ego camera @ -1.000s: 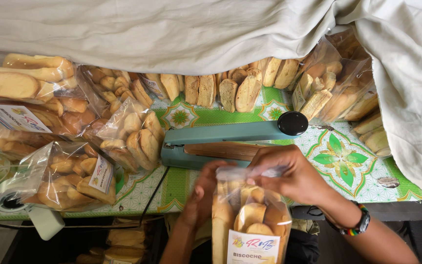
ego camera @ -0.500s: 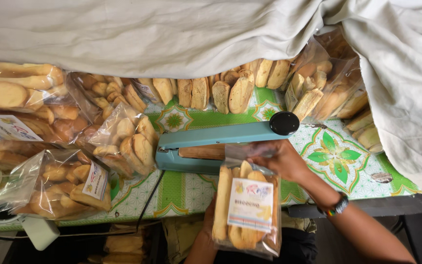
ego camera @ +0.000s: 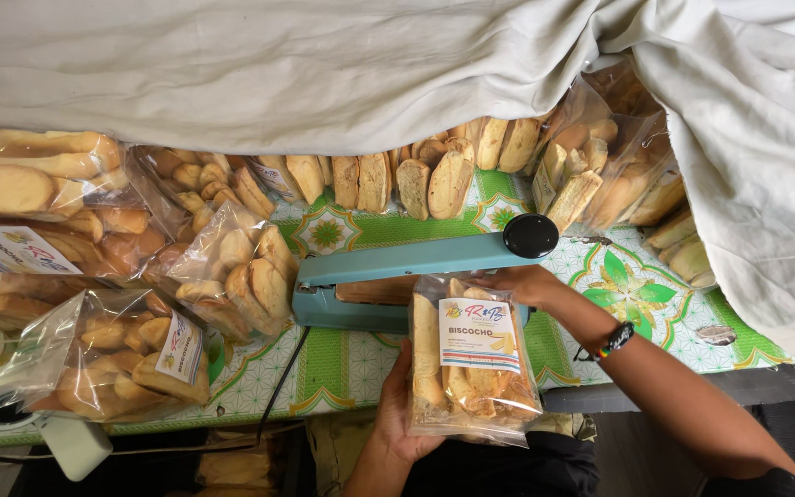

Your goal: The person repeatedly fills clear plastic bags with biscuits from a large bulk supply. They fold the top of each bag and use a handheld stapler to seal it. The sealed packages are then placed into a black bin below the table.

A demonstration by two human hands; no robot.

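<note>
Head view, looking straight down: a clear bag of biscuits (ego camera: 471,368) with a white label is held upright between both hands at the near edge of the table (ego camera: 342,364). The left hand (ego camera: 399,419) supports the bag from below and behind; its fingers are wrapped around the bag's lower left corner, mostly hidden by the plastic. The right hand (ego camera: 526,283) rests at the bag's top edge, fingers pressed together on the plastic where it meets the heat sealer (ego camera: 397,281). A beaded wristband (ego camera: 615,340) sits on the right wrist.

The heat sealer is a teal bar unit with a black round knob (ego camera: 530,236) at its right end. It lies just behind the bag, and the bag covers part of its front. A black cable (ego camera: 280,391) runs from its left end down over the table edge.

Filled bags surround the work area:
- a labelled bag (ego camera: 131,364) near the left, front;
- a bag (ego camera: 236,271) just left of the sealer;
- long loaves in plastic (ego camera: 29,179) at far left;
- upright sliced pieces (ego camera: 407,179) behind the sealer;
- further bags (ego camera: 600,170) at right rear.

A grey cloth (ego camera: 342,69) drapes over the rear and right side, covering the tops of the rear bags. The table carries a green and white patterned cover.
</note>
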